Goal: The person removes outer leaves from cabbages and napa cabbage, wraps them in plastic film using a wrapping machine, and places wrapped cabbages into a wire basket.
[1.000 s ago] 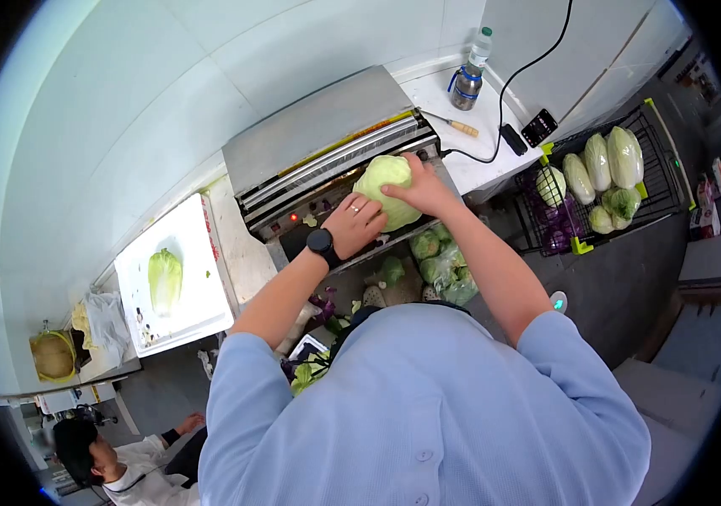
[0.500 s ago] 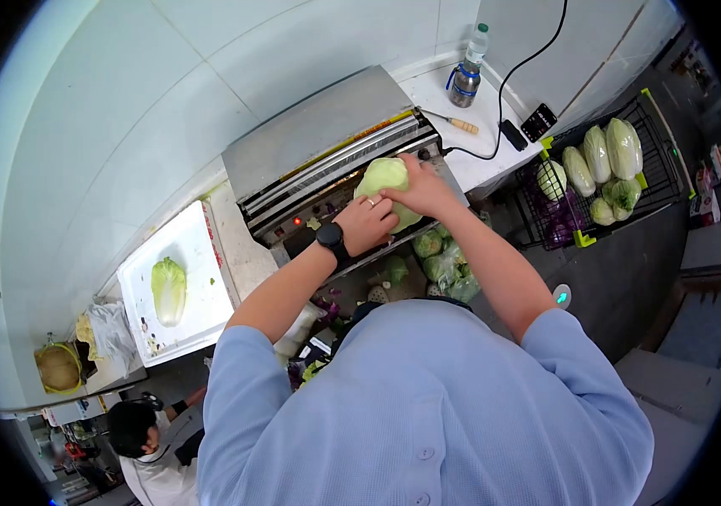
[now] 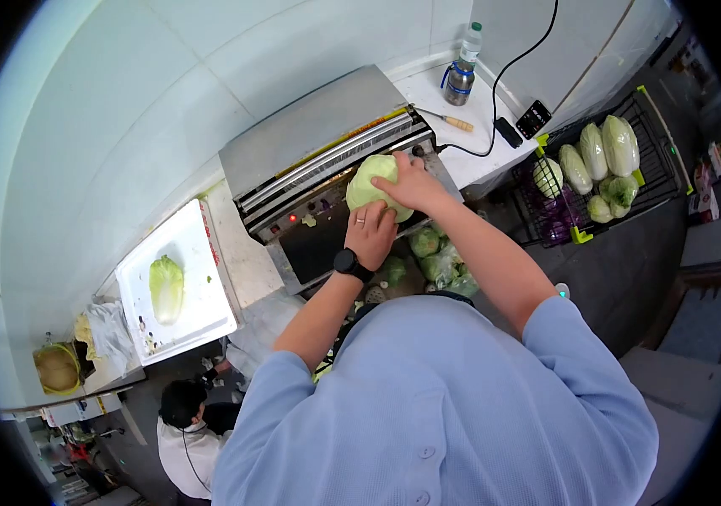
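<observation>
A round pale-green cabbage point(image 3: 366, 183) is held over the front of a metal cling-film wrapping machine point(image 3: 314, 126). My right hand point(image 3: 415, 183) grips its right side, thumb across the top. Around the near edge curl the fingers of my left hand point(image 3: 371, 234), which wears a ring; a black watch point(image 3: 349, 261) is on that wrist. The cabbage hides the fingertips of my left hand. Left of it, a small leaf scrap point(image 3: 309, 221) lies on the machine near a lit red light point(image 3: 293, 218) and a dark plate point(image 3: 308, 250).
A napa cabbage point(image 3: 166, 289) lies in a white tray point(image 3: 224, 315) at left. Wrapped cabbages fill part of a wire basket cart point(image 3: 662, 160) at right. A wooden-handled tool point(image 3: 458, 123), bottles and a black cable point(image 3: 495, 101) occupy the counter. Another person point(image 3: 183, 422) crouches at lower left.
My left hand has shifted right and down around the cabbage, baring more of the dark plate. The cabbage has turned slightly. The other person has moved right, toward me.
</observation>
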{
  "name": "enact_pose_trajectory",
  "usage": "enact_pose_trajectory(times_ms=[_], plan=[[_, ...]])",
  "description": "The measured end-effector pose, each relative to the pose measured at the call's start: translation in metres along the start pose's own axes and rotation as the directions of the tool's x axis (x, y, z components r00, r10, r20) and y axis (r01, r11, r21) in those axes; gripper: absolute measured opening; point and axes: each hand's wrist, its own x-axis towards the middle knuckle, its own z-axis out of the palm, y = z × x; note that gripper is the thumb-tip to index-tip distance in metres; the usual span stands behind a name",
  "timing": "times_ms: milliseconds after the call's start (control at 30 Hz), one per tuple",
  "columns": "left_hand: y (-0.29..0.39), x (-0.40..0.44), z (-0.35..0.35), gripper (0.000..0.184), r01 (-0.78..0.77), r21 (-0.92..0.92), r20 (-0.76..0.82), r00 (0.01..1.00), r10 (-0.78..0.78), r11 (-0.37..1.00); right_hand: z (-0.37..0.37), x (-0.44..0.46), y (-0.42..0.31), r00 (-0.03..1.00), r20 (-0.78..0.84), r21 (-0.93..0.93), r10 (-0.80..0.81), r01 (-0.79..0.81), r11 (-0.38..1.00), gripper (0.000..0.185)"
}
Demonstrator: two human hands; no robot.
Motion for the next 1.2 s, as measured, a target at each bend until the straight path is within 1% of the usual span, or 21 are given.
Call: enact_pose_trajectory(times_ms=[33, 133, 233, 333, 433, 533, 633, 733, 800, 933, 1000, 1033, 1100, 1133, 1200], plan=[[0.002, -0.002, 0.001, 0.041, 0.019, 0.02, -0.031, 0.999, -0.018, 1.0, 0.001, 0.001, 0.001, 1.0, -0.008, 0.005, 0.004, -0.004, 1.0, 0.099], [0.004, -0.006, -0.004, 0.036, 0.034, -0.006, -0.035, 0.999, -0.035, 0.999, 0.006, 0.003, 0.005, 1.0, -0.017, 0.011, 0.008, -0.008, 1.0, 0.101], [0.003, -0.008, -0.005, 0.022, -0.002, 0.049, 0.018, 1.0, 0.001, 0.999, 0.006, 0.005, 0.006, 1.0, -0.007, -0.008, 0.004, -0.004, 1.0, 0.103], [0.006, -0.006, -0.009, 0.016, -0.042, 0.111, 0.017, 0.999, 0.041, 0.993, 0.006, 0.006, 0.008, 1.0, 0.017, -0.012, -0.015, 0.015, 1.0, 0.104], [-0.002, -0.003, -0.021, 0.013, -0.16, 0.102, 0.122, 0.982, 0.148, 0.982, 0.005, 0.003, 0.014, 0.999, 0.016, -0.005, -0.04, 0.04, 0.999, 0.103], [-0.003, 0.004, -0.031, 0.013, -0.227, 0.118, 0.314, 0.932, 0.181, 0.967, 0.011, 0.005, 0.015, 0.998, 0.001, -0.004, -0.066, 0.066, 0.998, 0.102], [-0.01, 0.003, -0.029, 0.012, -0.324, 0.127, 0.359, 0.896, 0.261, 0.938, 0.005, 0.003, 0.013, 0.997, 0.015, 0.024, -0.069, 0.069, 0.997, 0.101], [-0.009, 0.001, -0.023, 0.017, -0.294, 0.099, 0.329, 0.911, 0.248, 0.951, 0.002, -0.002, 0.015, 0.997, 0.012, 0.046, -0.08, 0.08, 0.996, 0.1], [-0.004, 0.0, -0.025, 0.015, -0.303, 0.067, 0.31, 0.912, 0.269, 0.951, 0.004, -0.001, 0.019, 0.996, 0.002, 0.064, -0.093, 0.093, 0.994, 0.099], [0.001, -0.005, -0.026, 0.012, -0.342, 0.062, 0.278, 0.908, 0.313, 0.937, 0.003, 0.003, 0.026, 0.997, 0.026, 0.152, -0.068, 0.063, 0.986, 0.101], [0.002, -0.004, -0.024, 0.013, -0.321, 0.092, 0.289, 0.914, 0.283, 0.942, 0.009, 0.012, 0.033, 0.998, 0.037, 0.208, -0.051, 0.042, 0.977, 0.101], [0.005, -0.007, -0.024, 0.013, -0.305, 0.107, 0.297, 0.918, 0.262, 0.946, 0.015, 0.017, 0.039, 0.998, 0.026, 0.207, -0.056, 0.049, 0.977, 0.101], [0.006, -0.015, -0.022, 0.013, -0.374, 0.069, 0.348, 0.878, 0.329, 0.925, 0.017, 0.024, 0.043, 0.998, 0.0, 0.201, -0.07, 0.069, 0.977, 0.101], [0.004, -0.019, -0.02, 0.014, -0.409, 0.05, 0.37, 0.855, 0.363, 0.911, 0.012, 0.024, 0.044, 0.998, 0.05, 0.275, -0.042, 0.027, 0.961, 0.1], [-0.003, -0.039, -0.013, 0.014, -0.301, 0.013, 0.365, 0.889, 0.276, 0.953, 0.001, 0.024, 0.044, 0.988, 0.151, 0.412, 0.005, -0.067, 0.909, 0.099]])
